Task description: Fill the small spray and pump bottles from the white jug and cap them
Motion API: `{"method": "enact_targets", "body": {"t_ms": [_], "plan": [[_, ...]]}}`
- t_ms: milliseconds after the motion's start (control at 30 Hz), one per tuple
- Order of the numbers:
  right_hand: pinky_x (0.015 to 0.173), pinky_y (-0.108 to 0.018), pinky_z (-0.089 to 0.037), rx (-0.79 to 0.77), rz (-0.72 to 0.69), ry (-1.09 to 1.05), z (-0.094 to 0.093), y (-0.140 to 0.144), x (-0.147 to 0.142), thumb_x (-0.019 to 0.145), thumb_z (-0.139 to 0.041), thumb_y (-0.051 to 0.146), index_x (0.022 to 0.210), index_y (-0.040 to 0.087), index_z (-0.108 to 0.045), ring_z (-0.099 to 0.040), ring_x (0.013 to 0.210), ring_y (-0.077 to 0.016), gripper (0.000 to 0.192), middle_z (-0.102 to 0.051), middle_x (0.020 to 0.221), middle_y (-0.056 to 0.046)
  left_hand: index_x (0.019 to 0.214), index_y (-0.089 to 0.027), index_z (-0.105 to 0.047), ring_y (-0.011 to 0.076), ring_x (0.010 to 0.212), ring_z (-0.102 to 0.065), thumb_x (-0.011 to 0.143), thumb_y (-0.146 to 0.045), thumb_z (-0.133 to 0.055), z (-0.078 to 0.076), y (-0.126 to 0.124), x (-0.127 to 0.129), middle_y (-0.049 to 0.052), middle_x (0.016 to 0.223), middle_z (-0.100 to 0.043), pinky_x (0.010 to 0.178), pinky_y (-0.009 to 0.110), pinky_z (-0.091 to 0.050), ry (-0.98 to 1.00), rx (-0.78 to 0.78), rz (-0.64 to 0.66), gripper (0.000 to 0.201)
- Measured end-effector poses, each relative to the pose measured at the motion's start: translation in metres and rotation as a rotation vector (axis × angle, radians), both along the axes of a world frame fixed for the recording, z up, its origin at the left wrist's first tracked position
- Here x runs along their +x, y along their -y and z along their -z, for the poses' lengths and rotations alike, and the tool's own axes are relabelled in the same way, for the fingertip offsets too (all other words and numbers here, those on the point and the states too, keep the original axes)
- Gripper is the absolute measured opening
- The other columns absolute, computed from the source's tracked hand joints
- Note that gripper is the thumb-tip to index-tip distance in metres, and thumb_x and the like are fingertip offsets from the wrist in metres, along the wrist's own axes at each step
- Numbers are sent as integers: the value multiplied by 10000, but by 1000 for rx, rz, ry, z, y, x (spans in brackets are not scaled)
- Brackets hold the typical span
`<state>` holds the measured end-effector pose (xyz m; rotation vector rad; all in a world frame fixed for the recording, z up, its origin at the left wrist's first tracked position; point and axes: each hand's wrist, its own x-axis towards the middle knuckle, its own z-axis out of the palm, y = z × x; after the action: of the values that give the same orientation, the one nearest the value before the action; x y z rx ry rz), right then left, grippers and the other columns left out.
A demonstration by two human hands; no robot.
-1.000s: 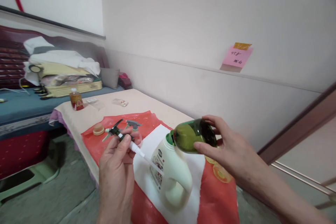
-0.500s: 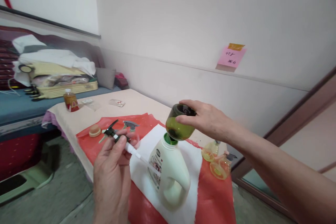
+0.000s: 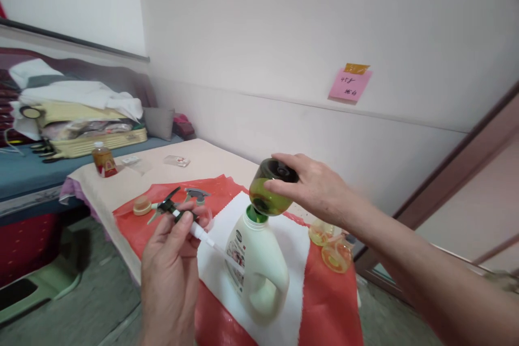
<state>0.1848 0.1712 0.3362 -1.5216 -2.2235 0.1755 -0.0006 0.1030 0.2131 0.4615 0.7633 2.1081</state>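
Pump dispenser [image 3: 178,215], tube trailing, sits pinched in the left hand [image 3: 170,275] nearest us; beyond it the white detergent jug [image 3: 257,270] stands open on the white cloth [image 3: 227,216]. Right hand [image 3: 314,189] grips the green bottle [image 3: 271,194] upended over the jug's mouth, green liquid left inside. Two small yellow bottles [image 3: 330,246] wait behind.

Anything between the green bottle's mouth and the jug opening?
Nothing visible. The right hand holds the green bottle upended with its mouth right at the jug opening; the left hand keeps the pump off to the side.
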Motion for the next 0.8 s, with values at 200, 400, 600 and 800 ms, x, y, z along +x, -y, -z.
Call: {"method": "enact_targets", "body": {"t_ms": [200,400,600,800], "plan": [[977,-492,-468,-184,99,-778,79,15,50,694,-738,615,1401,340,-480,-557,1218,-326,802,-567,1400,-76,936,-146,-738,106,713,-680,750,-220,-779,9,-7,9,53,865,-751,680,175,-560,-12,-41,-24,204],[1069,-499,-421,-446,129,-1563,166,45,74,732,-745,466,1326,335,-556,-478,1351,-314,637,-542,1462,-47,957,-162,-741,133,773,-698,753,-257,-793,17,-18,28,58,922,-753,707,227,-584,-18,-29,-100,231],[1034,-511,-448,-619,-106,-1806,200,63,83,788,-624,455,1297,278,-610,-555,1272,-343,539,-614,1382,-94,982,-182,-724,142,853,-703,786,-298,-779,27,-24,44,36,984,-725,781,258,-593,-26,-17,-232,234],[1046,-523,-424,-671,-142,-1830,215,65,91,691,-733,468,1333,261,-579,-551,1265,-368,692,-601,1391,-116,944,-187,-727,142,834,-702,758,-284,-804,35,-26,59,22,945,-729,782,274,-596,-73,-33,-165,224]]}}
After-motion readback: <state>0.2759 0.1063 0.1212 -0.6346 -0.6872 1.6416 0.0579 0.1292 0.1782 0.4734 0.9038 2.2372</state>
